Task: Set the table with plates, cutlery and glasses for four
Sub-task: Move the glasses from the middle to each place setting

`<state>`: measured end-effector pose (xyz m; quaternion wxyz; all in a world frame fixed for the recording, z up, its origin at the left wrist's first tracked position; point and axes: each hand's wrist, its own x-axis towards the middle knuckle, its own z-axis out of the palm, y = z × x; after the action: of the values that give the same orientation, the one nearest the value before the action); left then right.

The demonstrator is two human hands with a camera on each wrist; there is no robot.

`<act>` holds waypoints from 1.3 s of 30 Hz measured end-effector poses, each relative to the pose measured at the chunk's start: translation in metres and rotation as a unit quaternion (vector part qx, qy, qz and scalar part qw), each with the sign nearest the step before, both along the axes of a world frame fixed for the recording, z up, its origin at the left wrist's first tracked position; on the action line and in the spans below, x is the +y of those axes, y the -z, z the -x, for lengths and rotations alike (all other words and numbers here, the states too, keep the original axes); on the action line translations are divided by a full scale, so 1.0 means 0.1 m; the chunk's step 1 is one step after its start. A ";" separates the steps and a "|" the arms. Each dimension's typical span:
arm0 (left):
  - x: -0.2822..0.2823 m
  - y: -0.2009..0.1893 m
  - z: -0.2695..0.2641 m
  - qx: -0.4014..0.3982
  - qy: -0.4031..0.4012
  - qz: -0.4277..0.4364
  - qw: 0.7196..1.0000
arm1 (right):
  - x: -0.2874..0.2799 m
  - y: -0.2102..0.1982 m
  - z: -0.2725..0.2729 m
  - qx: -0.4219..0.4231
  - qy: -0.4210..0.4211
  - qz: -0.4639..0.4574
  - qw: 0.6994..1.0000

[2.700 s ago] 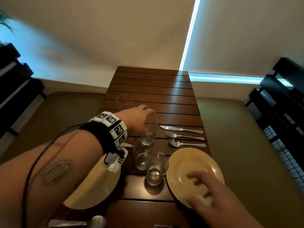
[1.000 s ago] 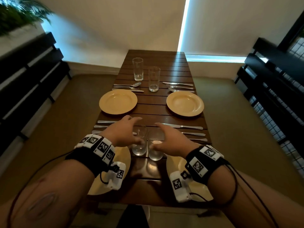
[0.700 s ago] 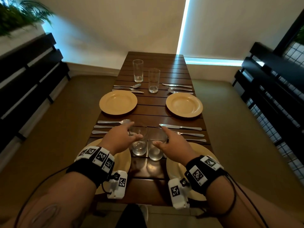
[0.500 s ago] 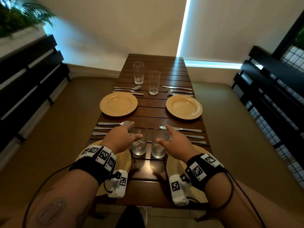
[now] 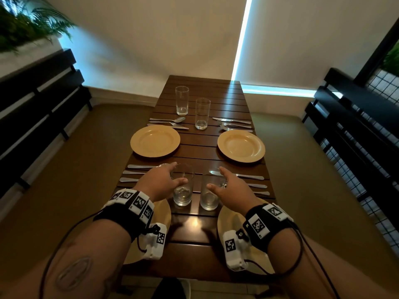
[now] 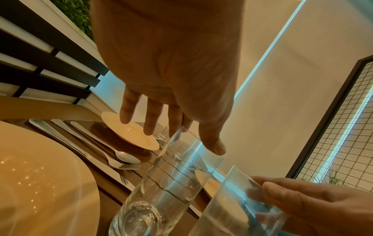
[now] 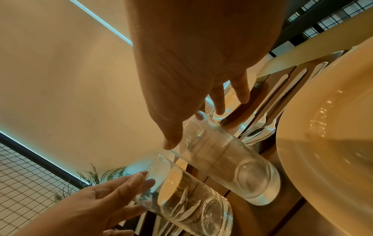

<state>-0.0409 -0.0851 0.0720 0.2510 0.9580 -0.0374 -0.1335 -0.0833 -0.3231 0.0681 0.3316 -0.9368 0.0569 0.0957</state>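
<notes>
Two clear glasses stand side by side near the front of the wooden table (image 5: pixel 194 236). My left hand (image 5: pixel 172 174) is beside the left glass (image 5: pixel 182 190), with straight fingers and the thumb by its rim. My right hand (image 5: pixel 217 178) flanks the right glass (image 5: pixel 209 197) the same way. In the left wrist view the left hand (image 6: pixel 171 132) hovers over the left glass (image 6: pixel 161 183). In the right wrist view the right hand's thumb (image 7: pixel 169 142) touches the right glass (image 7: pixel 222 156). Yellow plates lie under both wrists, the left plate (image 5: pixel 163 212) and the right plate (image 5: pixel 228 219).
Farther back lie two more yellow plates (image 5: pixel 155 140) (image 5: pixel 241 145), two tall glasses (image 5: pixel 182 100) (image 5: pixel 202 113) and cutlery sets (image 5: pixel 168 123) (image 5: pixel 233 123). Cutlery also flanks my hands (image 5: pixel 133 172) (image 5: pixel 252 178). Black slatted benches (image 5: pixel 32 104) (image 5: pixel 356 126) line both sides.
Both hands set the two near glasses down side by side, then loosened. Their fingers have straightened and drawn slightly off the glasses. The glasses stay put.
</notes>
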 end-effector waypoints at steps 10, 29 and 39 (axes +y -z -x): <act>0.19 0.04 -0.08 0.049 -0.050 0.181 0.981 | -0.18 -0.17 0.03 -0.005 0.019 -0.112 0.994; 0.25 -0.43 -3.92 -0.074 0.000 0.005 0.997 | -0.17 -0.69 -3.40 -0.010 0.090 -0.063 0.994; -0.32 -0.09 -5.36 -0.057 -0.035 0.032 0.997 | 0.21 -0.20 -4.42 -0.010 0.080 -0.047 0.996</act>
<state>0.4956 -0.1166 0.0809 0.2839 0.9562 -0.0222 -0.0682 0.3585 -0.3024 0.0879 0.3826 -0.9135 0.1241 0.0616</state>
